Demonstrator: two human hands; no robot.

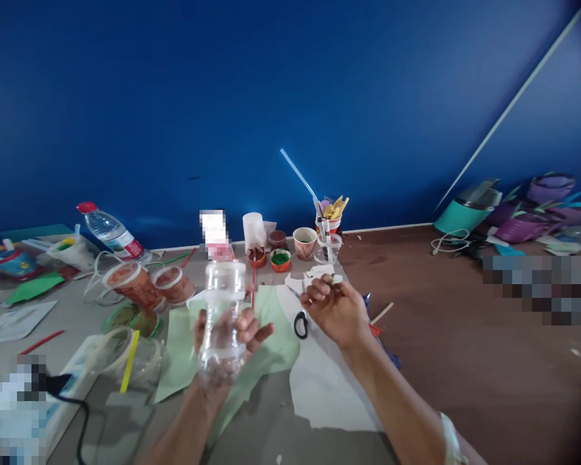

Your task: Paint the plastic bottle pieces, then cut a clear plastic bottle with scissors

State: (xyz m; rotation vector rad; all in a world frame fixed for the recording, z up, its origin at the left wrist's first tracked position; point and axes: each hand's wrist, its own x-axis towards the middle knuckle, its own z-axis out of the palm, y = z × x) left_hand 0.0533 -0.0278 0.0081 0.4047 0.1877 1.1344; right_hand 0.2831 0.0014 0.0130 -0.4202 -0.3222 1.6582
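My left hand (248,328) is wrapped around a clear plastic bottle (223,307) with a narrowed waist, held upright above the sheets. No label shows on it. To its right, my right hand (337,311) is raised with its fingers curled into a pinch. A small dark greenish bit seems to be at the fingertips, too small to name. Scissors with a black handle (301,325) lie just below that hand. Pale green paper (274,332) and white paper (319,387) spread out beneath both hands.
Along the blue wall stand a cup of green paint (281,260), a paper cup (305,242) and a cup of wooden utensils (330,223). On the left are a tilted water bottle (113,232), reddish-smeared tubs (133,284) and a clear container (148,361). Purple baskets (527,223) stand far right.
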